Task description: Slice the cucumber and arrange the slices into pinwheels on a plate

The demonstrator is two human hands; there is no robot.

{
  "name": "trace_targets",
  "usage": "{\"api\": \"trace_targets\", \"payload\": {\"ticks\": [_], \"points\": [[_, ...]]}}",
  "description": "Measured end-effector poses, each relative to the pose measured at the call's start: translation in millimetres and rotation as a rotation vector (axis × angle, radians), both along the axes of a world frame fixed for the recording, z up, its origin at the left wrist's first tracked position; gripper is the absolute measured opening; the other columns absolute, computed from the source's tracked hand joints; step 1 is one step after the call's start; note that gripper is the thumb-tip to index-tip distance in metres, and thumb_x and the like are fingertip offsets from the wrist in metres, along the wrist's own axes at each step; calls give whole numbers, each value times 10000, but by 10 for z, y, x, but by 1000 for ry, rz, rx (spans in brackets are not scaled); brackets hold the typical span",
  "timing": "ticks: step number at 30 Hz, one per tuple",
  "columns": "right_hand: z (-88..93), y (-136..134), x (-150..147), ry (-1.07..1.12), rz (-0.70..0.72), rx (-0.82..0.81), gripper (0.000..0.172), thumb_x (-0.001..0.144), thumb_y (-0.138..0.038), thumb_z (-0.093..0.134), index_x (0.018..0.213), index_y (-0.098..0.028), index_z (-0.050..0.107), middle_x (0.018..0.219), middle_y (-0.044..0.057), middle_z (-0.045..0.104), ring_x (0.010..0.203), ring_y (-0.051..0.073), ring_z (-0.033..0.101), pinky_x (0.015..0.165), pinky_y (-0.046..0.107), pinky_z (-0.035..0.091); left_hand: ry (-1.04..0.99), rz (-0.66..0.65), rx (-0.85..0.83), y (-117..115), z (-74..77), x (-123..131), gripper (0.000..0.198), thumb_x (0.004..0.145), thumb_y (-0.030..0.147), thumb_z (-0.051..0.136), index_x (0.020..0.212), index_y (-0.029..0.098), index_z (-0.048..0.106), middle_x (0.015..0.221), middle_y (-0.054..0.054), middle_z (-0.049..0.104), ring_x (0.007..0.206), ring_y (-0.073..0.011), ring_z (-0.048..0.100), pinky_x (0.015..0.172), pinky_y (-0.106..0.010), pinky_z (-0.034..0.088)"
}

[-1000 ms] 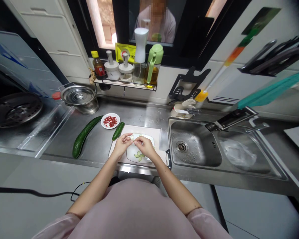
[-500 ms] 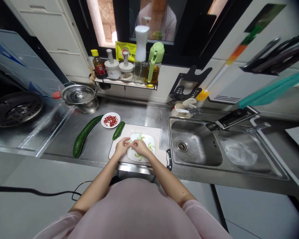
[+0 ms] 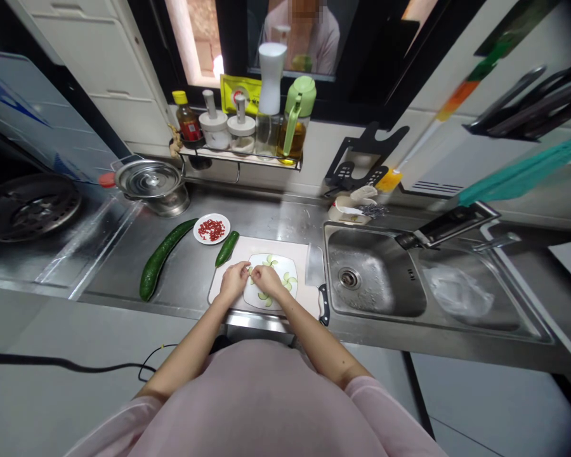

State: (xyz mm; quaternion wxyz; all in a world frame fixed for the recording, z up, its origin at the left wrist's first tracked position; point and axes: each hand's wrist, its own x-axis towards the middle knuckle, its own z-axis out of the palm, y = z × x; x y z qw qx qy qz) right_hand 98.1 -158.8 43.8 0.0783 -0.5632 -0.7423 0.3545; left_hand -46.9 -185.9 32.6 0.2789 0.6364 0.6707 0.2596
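Observation:
A white squarish plate [image 3: 282,303] lies on a pale cutting board [image 3: 301,252], with thin cucumber slices [image 3: 265,297] set out on it in small fans. At the plate's left edge my left hand [image 3: 235,279] is closed, its fingertips pinched; whatever they hold is too small to make out. Just to its right my right hand [image 3: 266,281] is closed too, thumb and finger pressed together over a pale green cucumber slice at the plate's left side. Beyond my left hand, a short cucumber piece [image 3: 227,249] rests by the board's top left corner. A knife [image 3: 323,304] lies along the board's right side.
A long cucumber [image 3: 164,260] and a small plate of red bits [image 3: 212,229] are on the steel counter to the left. Behind stand a lidded steel pot [image 3: 157,187] and a condiment rack [image 3: 240,155]. A sink [image 3: 374,273] is on the right.
Both hands stay at the plate's left side, with only slight finger shifts; a small gap now shows between their fingertips. The view has tilted slightly.

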Motion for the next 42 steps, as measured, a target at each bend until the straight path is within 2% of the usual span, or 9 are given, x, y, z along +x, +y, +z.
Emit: {"api": "trace_targets", "payload": {"ticks": [5, 11, 20, 26, 32, 36, 42], "points": [[4, -9, -10, -77, -43, -11, 143, 870, -217, 521, 856, -180, 658, 815, 47, 676, 695, 137, 557, 594, 224, 314, 91, -40, 3, 19, 9, 15, 303, 791, 142, 563, 1060, 196, 690, 904, -70, 661, 916, -219, 592, 857, -323, 432], [16, -34, 7, -94, -56, -13, 96, 881, -231, 532, 892, -195, 621, 861, 48, 665, 735, 147, 566, 598, 229, 308, 126, -33, -19, 14, -34, 19, 250, 802, 175, 587, 1017, 215, 706, 896, -63, 621, 884, -206, 581, 814, -302, 430], [12, -34, 8, -117, -54, -15, 128, 894, -246, 505, 887, -198, 623, 879, 53, 671, 759, 159, 576, 587, 239, 297, 151, -36, -25, 19, -53, 27, 226, 819, 205, 591, 1013, 216, 706, 883, -60, 610, 876, -206, 575, 792, -297, 425], [46, -65, 17, -169, -18, 0, 176, 918, -269, 464, 941, -197, 622, 926, 63, 676, 806, 169, 592, 596, 247, 309, 165, -22, -17, 12, -34, 22, 247, 818, 227, 604, 1047, 212, 697, 876, -56, 608, 856, -196, 570, 760, -283, 422], [128, -218, 29, -275, 63, 104, 243, 947, -271, 405, 1110, -221, 578, 1080, 57, 647, 925, 179, 595, 681, 255, 366, 190, -27, -49, 27, -53, 13, 232, 829, 261, 606, 1039, 223, 698, 870, -40, 601, 848, -178, 569, 766, -266, 422], [140, -309, 6, -319, 108, 129, 269, 947, -276, 391, 1151, -225, 560, 1085, 65, 641, 942, 192, 598, 715, 273, 393, 193, -28, -43, 37, -68, 14, 230, 833, 242, 595, 1037, 226, 700, 873, -40, 600, 848, -176, 569, 769, -264, 423], [100, -341, -15, -303, 93, 124, 286, 943, -268, 391, 1178, -212, 543, 1094, 71, 641, 970, 207, 597, 731, 293, 415, 191, -45, -39, 46, -65, 6, 234, 838, 255, 595, 1045, 229, 702, 876, -42, 600, 836, -175, 571, 770, -267, 425]]}}
